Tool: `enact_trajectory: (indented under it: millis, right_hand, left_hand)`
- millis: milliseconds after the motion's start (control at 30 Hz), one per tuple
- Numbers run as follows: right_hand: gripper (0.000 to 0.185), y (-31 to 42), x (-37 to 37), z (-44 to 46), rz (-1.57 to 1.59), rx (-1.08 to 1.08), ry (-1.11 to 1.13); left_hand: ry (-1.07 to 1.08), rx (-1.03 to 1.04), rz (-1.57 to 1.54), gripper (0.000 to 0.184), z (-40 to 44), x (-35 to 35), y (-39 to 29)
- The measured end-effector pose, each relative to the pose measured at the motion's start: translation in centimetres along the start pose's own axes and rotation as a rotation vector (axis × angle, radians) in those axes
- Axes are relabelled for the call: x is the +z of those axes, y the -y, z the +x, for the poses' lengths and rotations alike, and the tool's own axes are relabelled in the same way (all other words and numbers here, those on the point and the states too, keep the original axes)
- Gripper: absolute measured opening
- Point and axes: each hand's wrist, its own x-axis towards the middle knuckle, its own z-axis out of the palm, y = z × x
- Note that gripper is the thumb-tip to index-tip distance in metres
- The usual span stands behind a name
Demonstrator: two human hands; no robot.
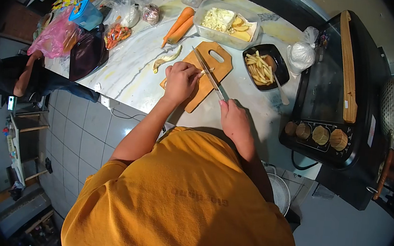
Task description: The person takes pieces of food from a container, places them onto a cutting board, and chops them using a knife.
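Note:
A wooden cutting board [218,75] with a handle slot lies on the marble counter [130,76]. My left hand [181,81] is closed over a small pale piece [204,72] on the board, its fingertips curled beside the blade. In my right hand [235,122] is the handle of a long knife [211,77]; its blade crosses the board diagonally, touching or just beside the pale piece. A curved strip of peel [167,59] rests on the counter left of the board.
Two carrots [181,25] and a plastic container [228,24] of cut food sit behind the board. On the right are a black bowl [265,68] of pale sticks with a spoon, a white bag [301,55] and a black oven [326,88]. Another person's arm [25,75] shows at the left.

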Motion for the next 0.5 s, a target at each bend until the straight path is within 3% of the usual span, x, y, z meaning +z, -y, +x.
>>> enact_trajectory:
  millis: [500]
  right_hand:
    - [0.041, 1.1, 0.8, 0.4, -0.082, 0.058, 0.063]
  left_hand:
    - [-0.041, -0.006, -0.024, 0.008, 0.3, 0.6, 0.2]
